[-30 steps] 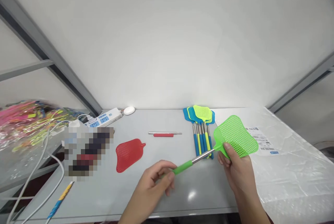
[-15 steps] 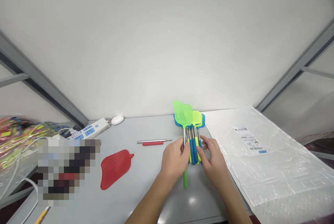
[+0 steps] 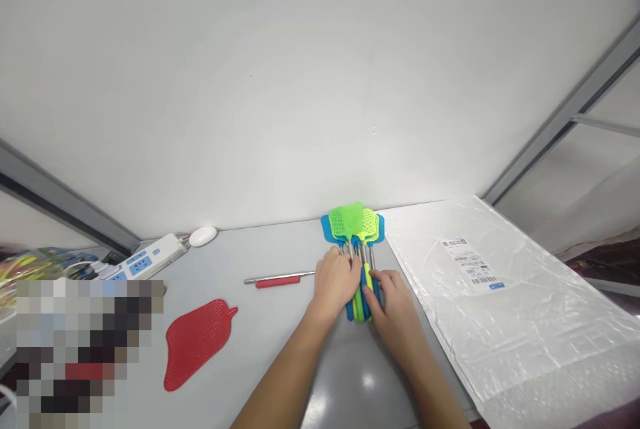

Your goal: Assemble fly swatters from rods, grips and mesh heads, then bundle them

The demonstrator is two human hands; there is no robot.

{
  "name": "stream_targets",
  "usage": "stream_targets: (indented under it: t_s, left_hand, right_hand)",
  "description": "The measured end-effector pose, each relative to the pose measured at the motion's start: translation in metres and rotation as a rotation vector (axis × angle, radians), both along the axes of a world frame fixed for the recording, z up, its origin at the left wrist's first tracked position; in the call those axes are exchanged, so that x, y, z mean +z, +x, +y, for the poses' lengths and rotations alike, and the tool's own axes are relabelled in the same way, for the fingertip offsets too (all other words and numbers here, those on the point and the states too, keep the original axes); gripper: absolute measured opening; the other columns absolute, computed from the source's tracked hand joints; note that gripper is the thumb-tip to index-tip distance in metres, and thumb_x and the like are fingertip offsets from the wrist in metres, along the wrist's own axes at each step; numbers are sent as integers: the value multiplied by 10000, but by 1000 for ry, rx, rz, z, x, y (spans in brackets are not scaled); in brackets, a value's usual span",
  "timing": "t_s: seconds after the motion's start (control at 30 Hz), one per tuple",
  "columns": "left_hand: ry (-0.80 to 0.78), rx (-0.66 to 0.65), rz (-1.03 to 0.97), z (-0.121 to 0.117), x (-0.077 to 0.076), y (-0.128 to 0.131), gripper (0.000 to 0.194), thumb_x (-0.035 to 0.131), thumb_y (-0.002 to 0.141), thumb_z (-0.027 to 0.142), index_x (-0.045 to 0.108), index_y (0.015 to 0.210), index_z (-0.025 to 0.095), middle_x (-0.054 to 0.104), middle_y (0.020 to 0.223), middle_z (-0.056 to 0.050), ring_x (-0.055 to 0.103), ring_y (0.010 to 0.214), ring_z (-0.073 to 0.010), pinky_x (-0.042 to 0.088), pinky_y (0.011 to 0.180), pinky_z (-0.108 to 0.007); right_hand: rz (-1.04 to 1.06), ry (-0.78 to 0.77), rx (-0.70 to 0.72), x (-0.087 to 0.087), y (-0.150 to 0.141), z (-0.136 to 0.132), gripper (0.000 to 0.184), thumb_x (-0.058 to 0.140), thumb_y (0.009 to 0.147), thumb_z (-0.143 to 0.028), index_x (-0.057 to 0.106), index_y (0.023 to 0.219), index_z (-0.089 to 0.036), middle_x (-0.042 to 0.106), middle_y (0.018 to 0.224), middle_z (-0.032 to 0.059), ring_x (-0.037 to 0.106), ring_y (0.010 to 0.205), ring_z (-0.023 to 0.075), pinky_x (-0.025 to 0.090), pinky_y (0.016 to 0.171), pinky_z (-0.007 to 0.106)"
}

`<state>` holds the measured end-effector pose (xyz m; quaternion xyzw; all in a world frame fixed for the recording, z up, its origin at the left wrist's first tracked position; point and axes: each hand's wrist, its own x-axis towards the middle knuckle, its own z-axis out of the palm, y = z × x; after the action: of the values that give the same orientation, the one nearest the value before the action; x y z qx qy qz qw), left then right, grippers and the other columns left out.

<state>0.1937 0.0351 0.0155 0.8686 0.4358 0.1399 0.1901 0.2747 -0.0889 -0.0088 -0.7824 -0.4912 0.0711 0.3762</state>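
Here, both hands seem to be squaring the fly swatters on the tabletop: left hand, grip curled closed on them; right hand, grip half-open, touching (hold unclear). Letting go calls for gentle fingers.

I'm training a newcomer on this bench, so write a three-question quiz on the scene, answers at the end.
1. Which lies right alongside the thin metal rod?
A) power strip
B) red handle
C) shipping label
2. True or false: the red swatter head lies apart from the rod.
3. Fill in: the left hand and right hand are at the swatter pile, whose topmost head is bright ____.

Key: 1 B; 2 true; 3 green.
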Motion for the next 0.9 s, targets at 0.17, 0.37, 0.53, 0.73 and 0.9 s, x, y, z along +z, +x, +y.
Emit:
stream_targets:
  t_s: [0.17, 0.37, 0.53, 0.73, 0.9]
  left_hand:
    - [14, 0, -19, -1, -3, 2, 463, 319, 984, 385, 680, 764, 197, 585, 905, -91, 580, 900, -244, 401, 785, -366]
    - [24, -4, -79, -2, -9, 1, 432, 326, 989, 384, 639, 758, 195, 553, 879, -73, 559, 887, -233, 394, 797, -377]
    - [-3, -16, -150, -2, -8, -4, 422, 300, 1003, 399, 611, 806, 192, 537, 871, -62, 552, 835, -213, 410, 777, -367]
    - [-63, -104, -242, -3, 14, -43, 369, 337, 999, 387, 560, 767, 208, 528, 852, -24, 551, 777, -162, 440, 720, -292]
    - [-11, -58, -255, -8, 25, -129, 262, 405, 974, 341, 597, 841, 223, 543, 929, -36, 550, 813, -179, 437, 719, -299]
  right_hand:
    - [-6, -21, 14, 2, 0, 0, 288, 432, 956, -333, 540, 1194, -214, 574, 1096, 107, 581, 998, 266, 459, 851, 438]
    - [13, -25, 23, 3, -1, -1, 285, 428, 962, -338, 537, 1195, -215, 574, 1106, 109, 572, 1022, 270, 453, 863, 442]
    - [17, -6, 12, 2, -1, -1, 274, 446, 957, -345, 547, 1179, -219, 580, 1100, 103, 574, 1015, 265, 451, 872, 445]
    - [23, 120, -1, -2, 5, -4, 236, 478, 946, -340, 578, 1125, -223, 576, 1078, 97, 555, 1028, 260, 451, 887, 440]
    - [-64, 245, -19, 4, -3, -8, 201, 479, 951, -319, 614, 1057, -214, 561, 1049, 96, 546, 1021, 256, 442, 892, 441]
